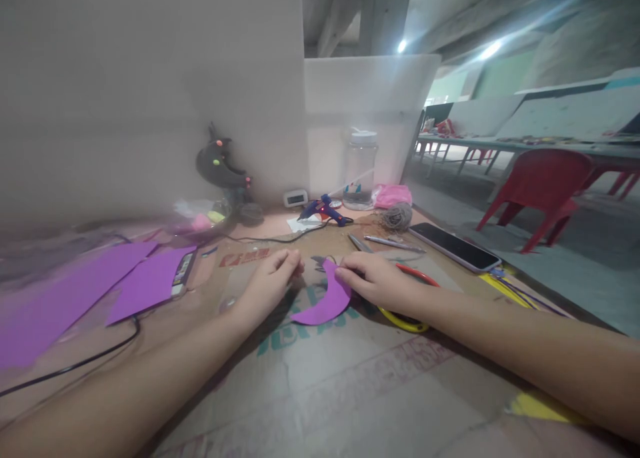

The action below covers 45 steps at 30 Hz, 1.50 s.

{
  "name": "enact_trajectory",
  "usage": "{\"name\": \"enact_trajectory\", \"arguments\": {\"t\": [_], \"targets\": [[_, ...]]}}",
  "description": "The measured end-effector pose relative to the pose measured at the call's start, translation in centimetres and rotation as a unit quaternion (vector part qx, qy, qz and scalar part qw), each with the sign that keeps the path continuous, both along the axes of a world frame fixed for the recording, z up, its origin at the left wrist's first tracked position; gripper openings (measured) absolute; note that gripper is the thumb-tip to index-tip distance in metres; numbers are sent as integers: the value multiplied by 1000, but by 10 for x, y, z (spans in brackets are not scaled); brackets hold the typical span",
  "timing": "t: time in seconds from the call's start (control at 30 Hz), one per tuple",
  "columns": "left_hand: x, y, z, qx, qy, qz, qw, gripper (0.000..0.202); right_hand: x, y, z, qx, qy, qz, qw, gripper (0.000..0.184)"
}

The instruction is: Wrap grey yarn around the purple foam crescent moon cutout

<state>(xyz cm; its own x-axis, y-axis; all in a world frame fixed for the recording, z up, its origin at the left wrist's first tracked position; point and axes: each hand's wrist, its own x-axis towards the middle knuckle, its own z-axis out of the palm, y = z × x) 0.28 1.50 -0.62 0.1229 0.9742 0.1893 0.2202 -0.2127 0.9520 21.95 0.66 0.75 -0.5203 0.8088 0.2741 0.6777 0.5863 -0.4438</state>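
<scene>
A purple crescent-shaped foam cut-out (pixel 325 303) lies on a cardboard sheet (pixel 350 378) in the middle of the table. My right hand (pixel 375 281) rests on the cardboard with its fingers curled, fingertips pressing the crescent's upper right edge. My left hand (pixel 270 281) lies just left of the crescent, fingers curled together, thumb and fingertips pinched near its upper tip; what they hold, if anything, is too small to see. Red and yellow scissor handles (pixel 406 322) lie under my right wrist.
Purple foam sheets (pixel 145 281) lie at left with a black cable (pixel 75 365). Behind stand a blue glue gun (pixel 325 210), a clear jar (pixel 361 168), a twine ball (pixel 397 217), a dark figurine (pixel 220 165). A phone (pixel 454 246) and pens (pixel 395 243) lie right; red chairs (pixel 540 188) beyond.
</scene>
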Motion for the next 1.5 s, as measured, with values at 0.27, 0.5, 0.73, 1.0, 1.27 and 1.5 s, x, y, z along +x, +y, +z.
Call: {"name": "enact_trajectory", "arguments": {"t": [0.27, 0.5, 0.73, 1.0, 1.27, 1.5], "targets": [[0, 2, -10, -25, -44, -84, 995, 26, 1, 0, -3, -27, 26, -9, 999, 33], [-1, -4, -5, 7, 75, -91, 993, 31, 1, 2, -4, -5, 22, 26, 999, 31], [-2, -2, -4, 46, 90, -85, 991, 27, 1, 0, -2, -19, 16, 59, 998, 31], [-2, -5, -2, 62, 108, -81, 989, 28, 8, 12, -9, 44, 26, -44, 998, 23], [-1, -8, 1, 89, 103, -82, 987, 27, 5, 11, -3, 61, -151, -13, 986, 28], [-2, -7, -1, 74, 98, -100, 987, 31, 10, 20, -5, 41, -114, -56, 991, 43]]}}
